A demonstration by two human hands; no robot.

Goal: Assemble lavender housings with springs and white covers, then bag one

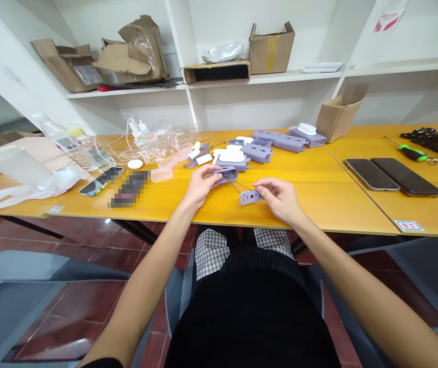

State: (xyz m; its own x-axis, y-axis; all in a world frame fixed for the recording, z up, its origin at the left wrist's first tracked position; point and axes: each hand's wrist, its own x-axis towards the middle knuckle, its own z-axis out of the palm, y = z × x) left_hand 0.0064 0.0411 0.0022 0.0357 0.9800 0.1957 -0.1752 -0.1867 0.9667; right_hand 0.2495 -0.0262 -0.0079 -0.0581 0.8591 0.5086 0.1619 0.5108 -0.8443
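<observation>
From my remote view I list the following. Item: one lavender housing [231, 175], hollow, with its rounded end facing right, near the front edge of the yellow counter [310, 179]. It sits in the left hand [204, 180], whose grip is narrow, fingers over the top and thumb at the near side. Item: one flat lavender plate [250, 197], perforated with a round hole and slots, just right of the housing and apart from it; the right hand [278, 197] pinches its right end, grip narrow between thumb and fingers. Item: one thin coil spring [237, 187], spanning the gap between housing and plate; I cannot tell how its ends are fixed. Behind the left hand: a lavender block with a white top [231, 155], more lavender housings [257, 152] in a loose group, and small white cylinders [204, 159]. Left of these: translucent pinkish trays [162, 175], crumpled clear plastic [165, 140] and a white disc [135, 164]. Right side of the counter: two dark phones [372, 174] side by side, a screwdriver [412, 152] with a green-and-black handle, and a brown cardboard box [339, 115] standing against the shelf unit [280, 105].
</observation>
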